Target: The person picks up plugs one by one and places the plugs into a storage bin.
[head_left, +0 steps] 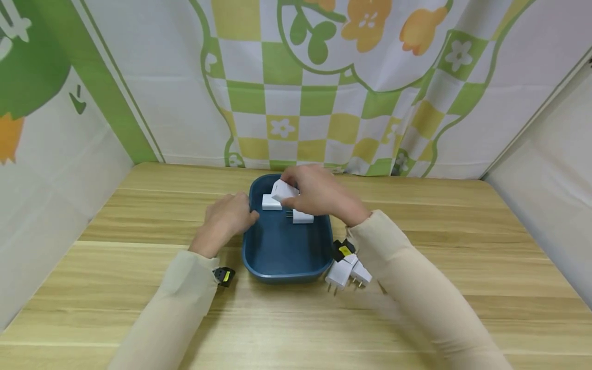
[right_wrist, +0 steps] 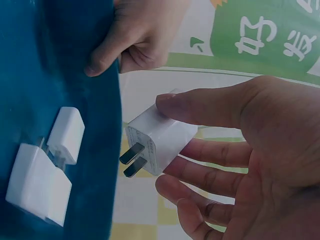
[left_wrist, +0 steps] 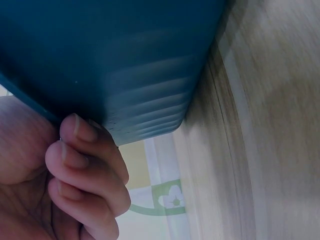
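- Head view: left hand (head_left: 227, 215), fingers curled over the rim of a blue bin (head_left: 282, 254), thumb on the inner side.
- Right hand (head_left: 314, 190), partly closed, above the bin's far end; one white adapter (head_left: 283, 191) pinched between thumb and fingers, its two metal prongs (right_wrist: 134, 159) exposed.
- White adapter in bin (head_left: 272, 204), just left of the right hand's fingertips, below the held piece.
- Pronged white adapter in bin (head_left: 303, 218), directly nearside of the right hand.
- Loose white adapters (head_left: 339, 273), outside the bin, nearside of the right hand, by its sleeve (head_left: 407, 272).
- Wood-grain surface (head_left: 416, 329), beneath both hands.
- Checked, flowered curtain (head_left: 319, 97), beyond both hands.
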`<action>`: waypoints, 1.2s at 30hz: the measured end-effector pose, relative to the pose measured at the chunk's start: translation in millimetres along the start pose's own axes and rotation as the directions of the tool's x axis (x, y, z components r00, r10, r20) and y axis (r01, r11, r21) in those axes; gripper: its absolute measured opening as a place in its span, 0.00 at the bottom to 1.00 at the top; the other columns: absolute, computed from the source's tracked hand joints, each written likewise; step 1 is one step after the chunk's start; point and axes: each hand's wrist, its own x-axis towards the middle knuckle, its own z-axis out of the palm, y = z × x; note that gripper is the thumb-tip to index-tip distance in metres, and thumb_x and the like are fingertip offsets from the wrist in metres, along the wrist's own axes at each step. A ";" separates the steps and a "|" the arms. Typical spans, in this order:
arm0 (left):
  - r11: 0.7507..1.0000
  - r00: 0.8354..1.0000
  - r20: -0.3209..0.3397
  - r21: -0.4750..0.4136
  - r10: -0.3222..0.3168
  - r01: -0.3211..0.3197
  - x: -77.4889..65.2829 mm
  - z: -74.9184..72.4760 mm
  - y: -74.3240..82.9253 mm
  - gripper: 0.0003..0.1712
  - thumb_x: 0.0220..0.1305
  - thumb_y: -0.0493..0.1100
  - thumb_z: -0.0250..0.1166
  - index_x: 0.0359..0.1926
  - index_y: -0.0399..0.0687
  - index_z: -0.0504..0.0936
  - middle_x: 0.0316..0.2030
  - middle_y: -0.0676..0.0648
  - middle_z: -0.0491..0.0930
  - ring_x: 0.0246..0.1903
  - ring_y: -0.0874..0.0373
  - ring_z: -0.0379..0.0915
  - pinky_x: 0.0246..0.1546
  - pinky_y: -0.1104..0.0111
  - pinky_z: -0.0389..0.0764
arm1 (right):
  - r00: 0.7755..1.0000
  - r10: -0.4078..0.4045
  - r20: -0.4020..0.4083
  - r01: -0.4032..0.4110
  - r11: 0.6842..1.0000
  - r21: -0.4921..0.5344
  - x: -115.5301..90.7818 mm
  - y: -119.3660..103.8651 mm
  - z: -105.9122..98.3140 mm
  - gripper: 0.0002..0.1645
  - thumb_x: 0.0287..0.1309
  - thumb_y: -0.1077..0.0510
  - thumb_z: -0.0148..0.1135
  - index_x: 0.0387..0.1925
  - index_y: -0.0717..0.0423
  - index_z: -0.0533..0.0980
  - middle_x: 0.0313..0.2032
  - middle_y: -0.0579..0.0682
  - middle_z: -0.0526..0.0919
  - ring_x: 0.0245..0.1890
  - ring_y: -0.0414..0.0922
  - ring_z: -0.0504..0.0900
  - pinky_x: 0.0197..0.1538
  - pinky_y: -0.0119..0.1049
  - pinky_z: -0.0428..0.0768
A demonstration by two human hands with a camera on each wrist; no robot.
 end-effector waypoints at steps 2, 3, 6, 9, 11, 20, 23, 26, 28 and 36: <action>1.000 1.000 -0.003 0.005 0.002 -0.002 0.1 -0.4 -0.1 0.16 0.71 0.49 0.60 0.36 0.40 0.80 0.27 0.43 0.77 0.30 0.47 0.75 0.31 0.52 0.76 | 1.000 0.004 0.007 -0.004 1.000 0.007 5.1 -0.6 4.0 0.24 0.59 0.52 0.73 0.55 0.55 0.80 0.46 0.50 0.84 0.42 0.45 0.80 0.46 0.40 0.77; 1.000 1.000 -0.001 0.007 0.001 -0.001 0.1 -0.5 0.0 0.16 0.71 0.49 0.60 0.36 0.40 0.81 0.27 0.43 0.77 0.30 0.47 0.75 0.32 0.52 0.76 | 1.000 0.006 0.009 -0.006 1.000 0.009 7.5 -0.7 6.2 0.23 0.59 0.52 0.73 0.54 0.55 0.80 0.46 0.50 0.84 0.42 0.45 0.80 0.46 0.40 0.77; 1.000 1.000 0.002 0.012 0.000 0.000 0.2 -0.8 0.5 0.16 0.71 0.49 0.60 0.38 0.39 0.81 0.28 0.43 0.77 0.30 0.47 0.75 0.31 0.53 0.76 | 1.000 0.011 0.012 -0.011 1.000 0.001 14.2 -0.3 12.7 0.22 0.58 0.52 0.74 0.53 0.55 0.81 0.46 0.49 0.85 0.43 0.45 0.80 0.47 0.39 0.77; 1.000 1.000 0.007 0.014 -0.002 0.002 0.5 -0.6 0.8 0.17 0.71 0.49 0.60 0.38 0.38 0.81 0.27 0.42 0.77 0.29 0.47 0.75 0.29 0.55 0.75 | 1.000 0.015 0.019 -0.015 1.000 -0.007 19.7 -0.1 18.5 0.22 0.58 0.51 0.74 0.52 0.54 0.81 0.45 0.49 0.84 0.42 0.45 0.80 0.47 0.38 0.77; 1.000 1.000 0.008 0.018 -0.001 0.001 0.9 -0.5 0.7 0.17 0.72 0.50 0.60 0.38 0.38 0.81 0.28 0.42 0.77 0.29 0.48 0.75 0.28 0.55 0.75 | 0.999 0.015 0.028 -0.015 1.000 -0.006 22.8 0.0 21.7 0.21 0.58 0.51 0.74 0.51 0.54 0.82 0.45 0.48 0.84 0.41 0.45 0.80 0.45 0.39 0.77; 1.000 1.000 0.011 0.018 -0.003 0.003 0.9 0.1 -0.4 0.16 0.72 0.49 0.59 0.33 0.42 0.79 0.25 0.44 0.75 0.26 0.49 0.73 0.26 0.58 0.73 | 0.995 0.049 0.088 -0.050 0.999 0.009 34.2 0.8 36.6 0.22 0.59 0.51 0.73 0.53 0.52 0.80 0.47 0.49 0.82 0.42 0.44 0.79 0.46 0.41 0.78; 1.000 1.000 0.010 0.020 -0.006 0.006 0.8 0.2 -0.6 0.16 0.72 0.50 0.60 0.33 0.42 0.79 0.25 0.44 0.75 0.27 0.49 0.74 0.27 0.57 0.73 | 0.993 0.064 0.094 -0.065 0.998 0.004 36.6 1.1 42.0 0.22 0.59 0.51 0.74 0.53 0.52 0.80 0.47 0.49 0.82 0.41 0.45 0.79 0.45 0.41 0.78; 1.000 1.000 0.014 0.019 -0.010 0.009 0.8 0.1 -0.5 0.16 0.72 0.50 0.60 0.33 0.42 0.79 0.26 0.44 0.75 0.27 0.50 0.74 0.27 0.58 0.73 | 0.991 0.081 0.104 -0.081 0.997 -0.006 38.2 1.3 46.4 0.23 0.58 0.52 0.75 0.54 0.52 0.80 0.46 0.49 0.82 0.40 0.45 0.79 0.43 0.41 0.78; 1.000 1.000 0.017 0.017 -0.012 0.012 0.4 0.1 -0.4 0.17 0.72 0.51 0.60 0.32 0.43 0.79 0.25 0.44 0.75 0.27 0.50 0.73 0.26 0.59 0.73 | 0.990 0.088 0.113 -0.086 0.996 -0.017 38.8 1.7 48.8 0.24 0.58 0.51 0.74 0.55 0.52 0.79 0.47 0.49 0.82 0.39 0.45 0.79 0.43 0.40 0.78; 1.000 1.000 0.012 0.014 -0.011 0.010 -0.6 -1.0 -0.1 0.17 0.72 0.51 0.60 0.32 0.42 0.78 0.24 0.45 0.75 0.26 0.50 0.73 0.25 0.60 0.72 | 0.989 0.079 0.122 -0.073 0.996 -0.053 41.7 5.0 58.6 0.26 0.56 0.51 0.76 0.55 0.53 0.80 0.46 0.49 0.83 0.39 0.45 0.80 0.41 0.39 0.78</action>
